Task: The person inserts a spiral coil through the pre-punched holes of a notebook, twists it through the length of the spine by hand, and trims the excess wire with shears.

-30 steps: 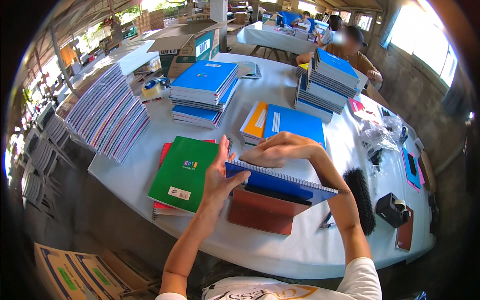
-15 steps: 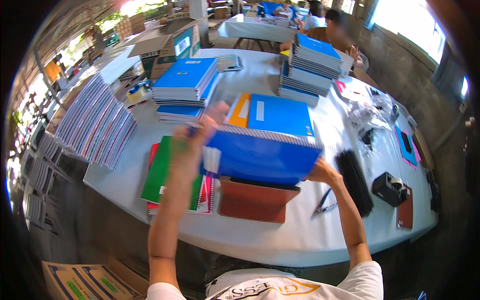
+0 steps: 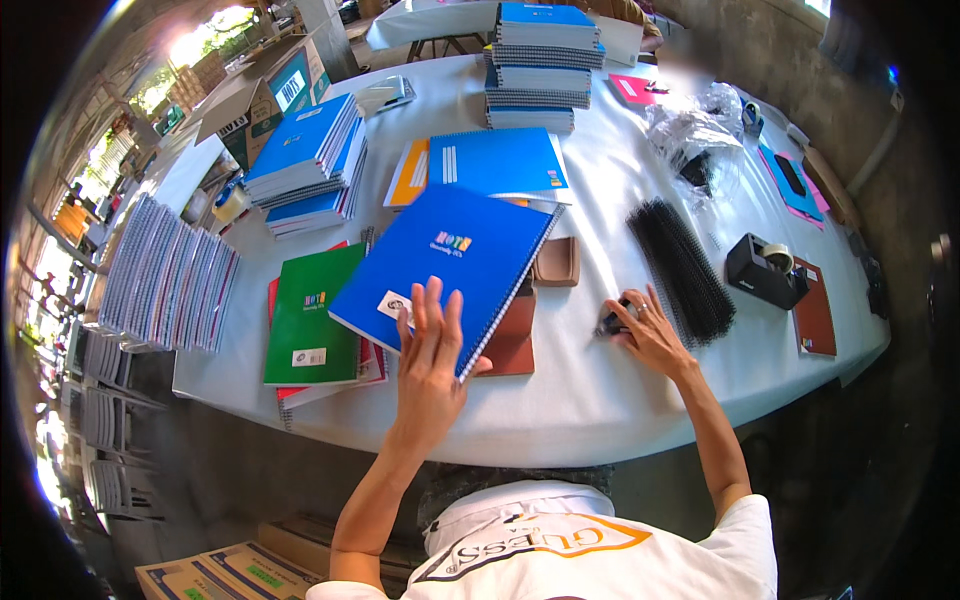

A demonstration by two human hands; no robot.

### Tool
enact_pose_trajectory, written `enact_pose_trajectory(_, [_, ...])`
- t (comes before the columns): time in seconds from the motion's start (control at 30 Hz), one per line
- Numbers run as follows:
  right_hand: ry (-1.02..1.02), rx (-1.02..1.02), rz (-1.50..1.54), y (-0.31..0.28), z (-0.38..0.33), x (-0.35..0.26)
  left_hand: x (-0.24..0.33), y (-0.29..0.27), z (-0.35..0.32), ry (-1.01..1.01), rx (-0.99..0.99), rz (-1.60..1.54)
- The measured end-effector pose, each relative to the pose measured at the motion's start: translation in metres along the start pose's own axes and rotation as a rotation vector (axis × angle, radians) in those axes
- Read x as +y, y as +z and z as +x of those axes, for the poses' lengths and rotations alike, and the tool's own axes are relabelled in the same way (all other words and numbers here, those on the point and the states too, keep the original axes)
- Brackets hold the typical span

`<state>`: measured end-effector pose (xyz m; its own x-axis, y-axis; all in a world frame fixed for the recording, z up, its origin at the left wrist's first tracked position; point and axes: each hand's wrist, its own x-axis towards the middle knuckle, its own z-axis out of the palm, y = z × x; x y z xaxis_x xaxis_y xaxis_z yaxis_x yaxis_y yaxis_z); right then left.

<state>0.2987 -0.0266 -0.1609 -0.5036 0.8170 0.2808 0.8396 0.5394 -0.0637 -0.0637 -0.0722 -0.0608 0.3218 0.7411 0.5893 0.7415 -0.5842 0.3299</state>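
Blue spiral-bound notebook with a white label (image 3: 435, 230): in left hand (image 3: 430, 390). Grasped near the lower corner, four fingers spread over the cover, thumb tip showing just past the coiled edge. Tilted, cover facing up, bulk reaching beyond the left fingertips. Contact with surface below: cannot tell.

Right hand (image 3: 655, 338): fingers bent over a small dark object with a shiny part (image 3: 613, 320), mostly hidden. Clenched on it or only touching: cannot tell.

Left of the left fingers: green notebook (image 3: 305, 335), lying flat on red notebook (image 3: 275, 300). Just right of the left fingers: reddish-brown stand (image 3: 515, 345), partly covered from view by the held notebook. Between both hands, slightly beyond the fingertips: small brown block-like piece (image 3: 557, 262).

Just right of the right fingers: bundle of black binding coils (image 3: 680, 275). Farther right: black tape dispenser (image 3: 758, 272), next to reddish-brown flat cover (image 3: 816, 325).

Well beyond the left fingertips: second blue notebook (image 3: 505, 160), overlapping orange notebook (image 3: 408, 180). Farther out: tall stack of blue notebooks (image 3: 542, 75). Beneath all: white-covered table (image 3: 560, 415).
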Motion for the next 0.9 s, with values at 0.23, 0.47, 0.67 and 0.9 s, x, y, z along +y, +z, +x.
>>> enact_pose_trajectory(0.23, [0.004,0.348,0.402,-0.044,0.021,-0.157,0.009,0.005,-0.005,-0.033,-0.091,0.211])
enact_pose_trajectory(0.47, [0.024,0.397,0.410,-0.054,0.042,-0.194,0.014,0.011,-0.003,-0.034,-0.049,0.247])
enact_pose_trajectory(0.67, [0.231,-0.255,1.244,-0.072,0.050,-0.180,0.015,0.008,-0.005,-0.031,-0.042,0.252])
enact_pose_trajectory(0.9, [0.111,-0.118,1.025,-0.076,0.070,-0.129,-0.037,-0.045,0.018,-0.223,0.171,-0.149])
